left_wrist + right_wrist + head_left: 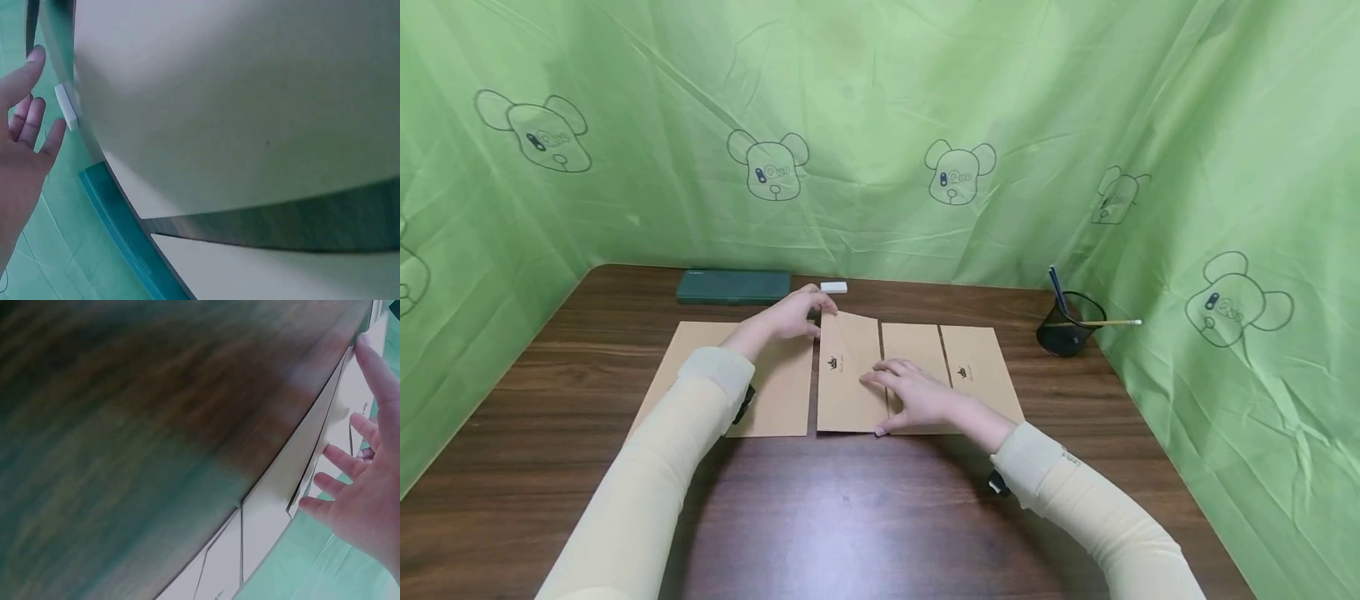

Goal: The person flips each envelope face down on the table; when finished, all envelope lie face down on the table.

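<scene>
A brown kraft-paper card (848, 400) with a small crown print lies in the middle of a row, its far edge raised in the head view. My left hand (792, 315) pinches its far left corner. My right hand (917, 396) rests over its right side, fingers spread and fairly straight, thumb at the near edge. To the right are a plain kraft card (913, 340) and a crown-printed card (987, 375). Left of the middle card lies more kraft paper (782, 392), partly covered by my left arm; the left wrist view shows a dark gap between two pieces.
A dark green flat case (733, 287) and a white eraser (833, 287) sit along the table's back edge. At the right stands a black mesh pen cup (1066, 335) holding a pencil and pens. Green curtain (865, 225) surrounds the wooden table (850, 517).
</scene>
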`<state>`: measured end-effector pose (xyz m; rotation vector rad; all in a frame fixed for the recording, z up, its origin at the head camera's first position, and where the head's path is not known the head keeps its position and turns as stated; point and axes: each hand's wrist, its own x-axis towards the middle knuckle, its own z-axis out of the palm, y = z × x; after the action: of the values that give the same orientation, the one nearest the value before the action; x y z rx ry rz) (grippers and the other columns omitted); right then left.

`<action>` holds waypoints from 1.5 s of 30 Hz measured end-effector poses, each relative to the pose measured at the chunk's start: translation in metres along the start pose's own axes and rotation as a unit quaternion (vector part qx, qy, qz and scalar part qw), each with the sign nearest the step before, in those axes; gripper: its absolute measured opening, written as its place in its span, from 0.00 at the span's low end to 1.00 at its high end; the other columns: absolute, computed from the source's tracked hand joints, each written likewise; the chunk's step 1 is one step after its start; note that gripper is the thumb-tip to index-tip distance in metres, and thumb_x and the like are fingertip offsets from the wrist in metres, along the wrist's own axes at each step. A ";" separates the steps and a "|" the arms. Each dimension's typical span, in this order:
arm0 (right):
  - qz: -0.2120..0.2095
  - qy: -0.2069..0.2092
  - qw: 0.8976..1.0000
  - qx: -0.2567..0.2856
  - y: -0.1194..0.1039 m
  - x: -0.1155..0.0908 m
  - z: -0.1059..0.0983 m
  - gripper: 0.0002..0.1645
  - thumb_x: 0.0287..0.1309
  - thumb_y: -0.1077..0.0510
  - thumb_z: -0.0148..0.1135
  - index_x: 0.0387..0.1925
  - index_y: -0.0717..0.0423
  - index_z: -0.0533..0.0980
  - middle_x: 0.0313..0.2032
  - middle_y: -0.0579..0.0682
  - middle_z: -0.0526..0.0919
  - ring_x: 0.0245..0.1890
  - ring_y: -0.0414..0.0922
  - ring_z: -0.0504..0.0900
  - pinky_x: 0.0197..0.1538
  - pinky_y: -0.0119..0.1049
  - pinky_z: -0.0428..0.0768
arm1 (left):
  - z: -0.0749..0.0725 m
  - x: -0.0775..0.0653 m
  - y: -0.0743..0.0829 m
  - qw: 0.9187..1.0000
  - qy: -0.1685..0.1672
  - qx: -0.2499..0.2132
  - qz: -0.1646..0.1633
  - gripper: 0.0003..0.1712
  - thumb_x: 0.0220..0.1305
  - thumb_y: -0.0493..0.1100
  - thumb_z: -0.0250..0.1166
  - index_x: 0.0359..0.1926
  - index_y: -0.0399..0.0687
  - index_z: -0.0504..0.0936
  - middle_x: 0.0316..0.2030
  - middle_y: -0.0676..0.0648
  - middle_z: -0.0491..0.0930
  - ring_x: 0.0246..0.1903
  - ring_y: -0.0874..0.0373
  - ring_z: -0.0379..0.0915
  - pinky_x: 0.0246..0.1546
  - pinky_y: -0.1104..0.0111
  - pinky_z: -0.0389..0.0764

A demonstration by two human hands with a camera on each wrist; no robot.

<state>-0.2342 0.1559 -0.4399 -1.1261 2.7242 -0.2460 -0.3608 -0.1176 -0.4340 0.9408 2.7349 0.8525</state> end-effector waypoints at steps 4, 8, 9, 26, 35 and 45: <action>0.004 -0.001 1.000 0.028 -0.002 -0.002 -0.004 0.51 0.49 0.29 0.60 0.70 0.45 0.59 0.67 0.55 0.62 0.67 0.53 0.59 0.68 0.51 0.57 | -0.002 0.000 0.000 1.000 0.006 0.019 0.022 0.21 0.53 0.36 0.71 0.49 0.42 0.79 0.50 0.40 0.70 0.50 0.46 0.71 0.56 0.55 0.69; 0.005 0.009 0.995 0.095 -0.005 -0.002 -0.009 0.41 0.62 0.34 0.51 0.70 0.48 0.59 0.66 0.53 0.65 0.67 0.52 0.61 0.68 0.48 0.59 | -0.006 0.000 0.004 0.999 0.014 0.026 0.035 0.17 0.54 0.38 0.70 0.46 0.42 0.81 0.46 0.42 0.72 0.49 0.47 0.71 0.54 0.56 0.70; 0.004 0.013 0.994 0.111 -0.006 -0.001 -0.011 0.38 0.64 0.36 0.49 0.69 0.48 0.59 0.66 0.52 0.65 0.67 0.51 0.61 0.68 0.47 0.59 | -0.007 0.000 0.006 0.999 0.017 0.028 0.036 0.16 0.54 0.38 0.69 0.46 0.43 0.82 0.45 0.43 0.72 0.48 0.48 0.71 0.54 0.57 0.70; 0.009 0.057 0.958 0.281 -0.024 0.010 -0.037 0.35 0.64 0.43 0.54 0.69 0.47 0.58 0.60 0.54 0.72 0.56 0.51 0.75 0.54 0.42 0.76 | -0.027 0.004 0.025 0.994 0.062 0.017 0.085 0.12 0.54 0.43 0.71 0.38 0.43 0.80 0.42 0.43 0.73 0.46 0.47 0.70 0.52 0.57 0.70; -0.002 0.077 0.959 0.272 -0.027 0.006 -0.062 0.34 0.63 0.47 0.57 0.68 0.42 0.57 0.57 0.57 0.75 0.48 0.48 0.79 0.50 0.39 0.78 | -0.038 0.008 0.039 0.995 0.050 -0.032 0.086 0.16 0.55 0.42 0.69 0.40 0.42 0.73 0.40 0.45 0.77 0.42 0.51 0.77 0.48 0.59 0.76; -0.019 0.114 0.969 0.218 -0.025 0.001 -0.076 0.31 0.58 0.58 0.62 0.63 0.51 0.65 0.47 0.54 0.80 0.37 0.45 0.84 0.39 0.34 0.81 | -0.047 0.011 0.057 0.997 0.050 -0.031 0.056 0.21 0.54 0.48 0.71 0.40 0.46 0.69 0.37 0.47 0.79 0.39 0.56 0.75 0.44 0.61 0.77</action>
<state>-0.2357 0.1442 -0.3610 -1.0721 2.6372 -0.9804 -0.3531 -0.0959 -0.3629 1.0753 2.7414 1.0246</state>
